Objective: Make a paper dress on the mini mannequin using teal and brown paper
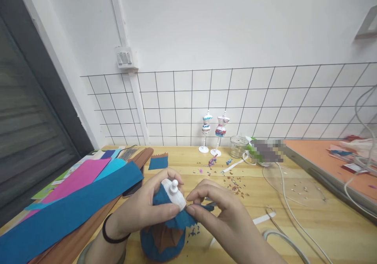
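Nearest of all, at the bottom, is a round blue skirt (pixel 161 253) with a pointy brown piece (pixel 167 237) on it. Just above it, the left hand (pixel 147 203) curls around a little white body form (pixel 176 198), with fingers on one side and thumb on the other. The form leans, and its round white knob shows on top. A black band (pixel 109 232) goes around the left wrist. The right hand (pixel 222 205) has its thumb and pointing finger pressed together on the edge of the blue cloth (pixel 185 219) that wraps the form. A dark bit pokes out behind those fingers, maybe more cloth, but I can't see it well. Little blue scraps (pixel 193 234) lie on the wooden worktop (pixel 182 162) under the hands. To the left, a long blue strip (pixel 79 205) lies on top of a pink sheet (pixel 79 177) and a light blue sheet (pixel 110 174), with brown strips (pixel 144 155) next to it. To the right are a white cord (pixel 285 201) and brown crumbs (pixel 234 188). Farther back are a small blue piece (pixel 159 162) and a clear jar (pixel 239 148). Beside the jar, two more small body forms (pixel 205 128) stand up on white stands. Behind them is the white wall (pixel 235 28), with black lines low down and a switch box (pixel 125 57) up on the left.
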`<move>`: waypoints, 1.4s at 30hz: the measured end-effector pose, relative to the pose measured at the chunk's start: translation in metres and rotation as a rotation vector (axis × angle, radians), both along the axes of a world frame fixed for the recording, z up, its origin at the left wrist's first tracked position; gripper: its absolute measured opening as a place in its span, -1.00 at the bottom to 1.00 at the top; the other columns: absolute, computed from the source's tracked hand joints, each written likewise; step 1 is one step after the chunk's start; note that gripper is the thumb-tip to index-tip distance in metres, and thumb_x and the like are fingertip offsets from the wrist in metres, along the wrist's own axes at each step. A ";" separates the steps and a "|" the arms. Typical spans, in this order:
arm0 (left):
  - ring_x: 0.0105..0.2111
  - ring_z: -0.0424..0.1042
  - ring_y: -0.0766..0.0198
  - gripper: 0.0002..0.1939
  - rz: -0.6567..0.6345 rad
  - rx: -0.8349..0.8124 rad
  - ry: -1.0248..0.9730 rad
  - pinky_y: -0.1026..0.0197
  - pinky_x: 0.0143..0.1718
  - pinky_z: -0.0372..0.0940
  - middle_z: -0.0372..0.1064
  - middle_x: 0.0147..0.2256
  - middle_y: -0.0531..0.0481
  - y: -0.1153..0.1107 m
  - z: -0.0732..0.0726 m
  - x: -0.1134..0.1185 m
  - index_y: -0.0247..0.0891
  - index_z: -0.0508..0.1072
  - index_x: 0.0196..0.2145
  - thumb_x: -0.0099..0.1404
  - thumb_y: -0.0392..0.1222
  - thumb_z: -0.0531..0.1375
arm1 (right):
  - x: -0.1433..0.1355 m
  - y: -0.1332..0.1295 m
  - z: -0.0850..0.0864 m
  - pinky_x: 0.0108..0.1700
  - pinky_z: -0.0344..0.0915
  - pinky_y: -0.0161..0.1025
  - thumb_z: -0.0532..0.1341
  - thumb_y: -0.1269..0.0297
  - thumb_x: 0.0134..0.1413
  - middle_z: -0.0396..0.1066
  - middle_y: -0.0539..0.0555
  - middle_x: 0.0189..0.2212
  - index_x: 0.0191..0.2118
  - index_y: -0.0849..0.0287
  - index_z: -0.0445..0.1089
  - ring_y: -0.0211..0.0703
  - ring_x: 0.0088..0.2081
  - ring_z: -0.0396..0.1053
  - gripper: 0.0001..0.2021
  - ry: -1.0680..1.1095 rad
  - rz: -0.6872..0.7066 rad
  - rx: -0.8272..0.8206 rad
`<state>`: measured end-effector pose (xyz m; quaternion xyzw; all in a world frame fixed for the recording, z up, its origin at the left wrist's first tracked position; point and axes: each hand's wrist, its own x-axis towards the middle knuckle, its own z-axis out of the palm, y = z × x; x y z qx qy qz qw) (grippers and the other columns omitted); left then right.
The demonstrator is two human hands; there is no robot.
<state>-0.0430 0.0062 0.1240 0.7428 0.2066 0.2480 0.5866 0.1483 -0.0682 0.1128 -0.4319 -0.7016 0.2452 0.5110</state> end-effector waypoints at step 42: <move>-0.35 0.30 0.28 -0.01 -0.116 -0.045 -0.088 0.24 -0.31 0.19 0.28 -0.28 0.05 0.003 -0.012 0.004 -0.05 0.07 0.17 -0.16 0.03 0.44 | 0.006 0.003 0.002 -0.26 0.34 -0.35 0.21 0.49 0.10 0.39 0.03 -0.35 -0.32 0.13 0.42 -0.24 -0.29 0.40 -0.89 -0.141 0.143 0.192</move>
